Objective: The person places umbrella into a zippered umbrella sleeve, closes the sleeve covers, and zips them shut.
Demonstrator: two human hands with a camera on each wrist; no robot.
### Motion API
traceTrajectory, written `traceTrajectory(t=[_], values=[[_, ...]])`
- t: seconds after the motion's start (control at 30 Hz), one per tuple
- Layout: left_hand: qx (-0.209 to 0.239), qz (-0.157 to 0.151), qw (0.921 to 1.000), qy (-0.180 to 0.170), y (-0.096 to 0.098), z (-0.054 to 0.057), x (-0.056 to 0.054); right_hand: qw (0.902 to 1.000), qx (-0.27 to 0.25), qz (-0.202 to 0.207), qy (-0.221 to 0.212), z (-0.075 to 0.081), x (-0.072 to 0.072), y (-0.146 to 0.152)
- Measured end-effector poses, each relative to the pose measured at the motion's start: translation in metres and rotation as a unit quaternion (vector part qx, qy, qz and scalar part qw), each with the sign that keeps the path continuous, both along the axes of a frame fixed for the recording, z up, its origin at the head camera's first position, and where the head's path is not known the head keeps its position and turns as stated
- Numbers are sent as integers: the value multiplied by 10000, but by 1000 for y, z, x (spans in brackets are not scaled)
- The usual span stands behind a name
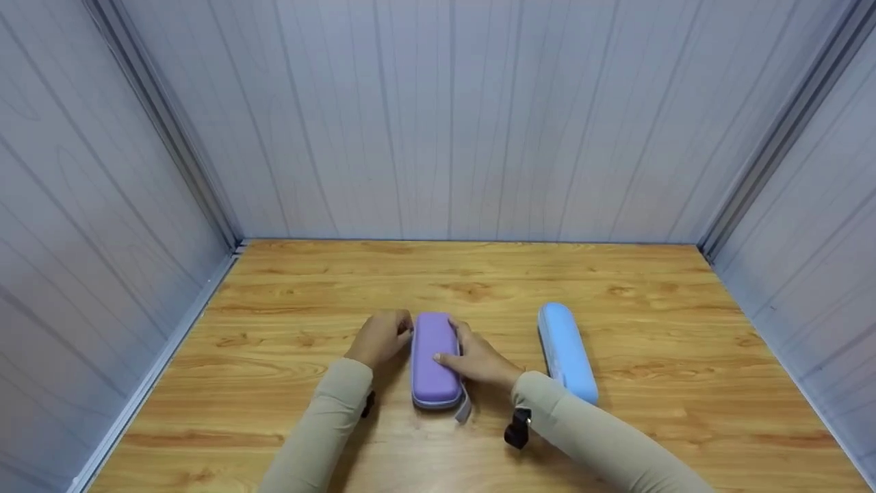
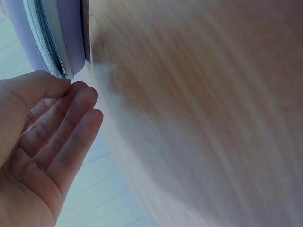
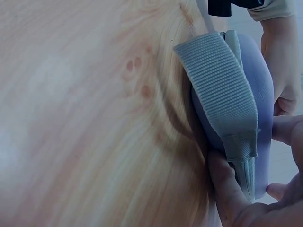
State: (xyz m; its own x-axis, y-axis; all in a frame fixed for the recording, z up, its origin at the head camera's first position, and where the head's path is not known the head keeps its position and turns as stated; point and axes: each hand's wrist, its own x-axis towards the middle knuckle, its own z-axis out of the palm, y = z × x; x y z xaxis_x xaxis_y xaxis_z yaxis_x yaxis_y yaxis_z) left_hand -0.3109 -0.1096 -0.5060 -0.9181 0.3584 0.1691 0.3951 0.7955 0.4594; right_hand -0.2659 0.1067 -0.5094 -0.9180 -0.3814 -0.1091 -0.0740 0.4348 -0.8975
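Both sleeves nearest me. My right hand point(image 1: 479, 359) grips the purple case point(image 1: 434, 359), thumb and fingers curled round it. My left hand point(image 1: 380, 337) touches its far-left side, fingers fairly straight. Case mid-worktop point(image 1: 650, 424); blue case point(image 1: 565, 350) lies right.

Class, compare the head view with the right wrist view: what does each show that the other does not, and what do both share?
Only the head view shows the blue case, lying apart to the right, the panelled walls, and both sleeves. Only the right wrist view shows the grey woven strap at the case's end close up. Both show the purple case on the wooden table, with the right hand gripping it and the left hand at its other side.
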Motion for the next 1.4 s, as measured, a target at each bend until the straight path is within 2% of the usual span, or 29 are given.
traceTrajectory(t=[0.27, 0.5, 0.9, 1.27, 1.4], values=[[97, -25, 9999, -23, -2, -1, 2, 10000, 24, 29, -82, 0, 0, -1], [236, -197, 9995, 18, -5, -3, 6, 9998, -38, 48, -185, -1, -2, 1], [211, -291, 9991, -237, -6, -3, 8, 9999, 100, 103, -8, -2, -6, 2], [225, -568, 9981, -55, -10, -2, 13, 9999, 134, 13, 36, -2, -8, 2], [185, -647, 9977, -26, -11, -4, 14, 9999, 46, -3, -121, -3, -8, 2]])
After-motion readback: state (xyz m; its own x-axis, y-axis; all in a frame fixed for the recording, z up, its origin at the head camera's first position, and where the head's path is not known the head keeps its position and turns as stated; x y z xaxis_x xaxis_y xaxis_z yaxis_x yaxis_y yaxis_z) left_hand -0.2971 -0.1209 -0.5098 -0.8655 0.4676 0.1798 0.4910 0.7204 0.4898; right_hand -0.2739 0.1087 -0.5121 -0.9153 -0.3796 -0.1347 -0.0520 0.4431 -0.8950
